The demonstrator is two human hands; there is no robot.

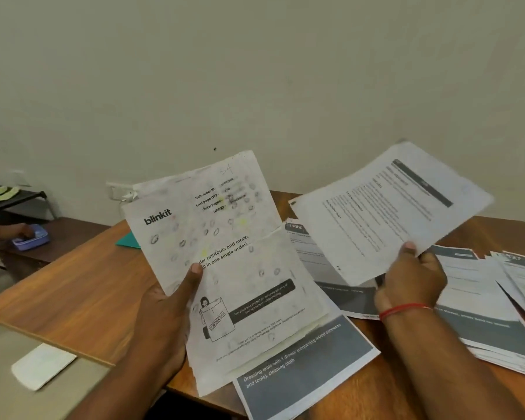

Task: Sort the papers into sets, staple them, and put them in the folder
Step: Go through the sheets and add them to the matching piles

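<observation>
Sitting on a wooden table (73, 292) against a plain pale wall (255, 71), papers are spread under and around both hands. A wall socket (115, 190) shows beyond the left hand.

The left hand (167, 301) grasps a blinkit-headed stack (225, 256), thumb on the front of its left edge. The stack is raised off the table, its long axis running away from the person with the top leaning left and the header end farthest away.

The right hand (412, 280), with a red thread (403, 309) at the wrist, pinches a single text sheet (388, 213) by its near edge, thumb on top. The sheet is lifted and tilted, its dark header bar pointing away and right.

Between the hands lies a 1492 sheet (303, 247), and nearer the person a dark-banded sheet (303, 368). Right of the right hand are loose overlapping papers (485, 301). A teal folder (129, 241) lies flat beyond the left hand, mostly hidden by the stack.

Far left of the left hand, another person's hand rests on a blue box (32, 239). A white slip (43, 365) lies off the table, near-left.
</observation>
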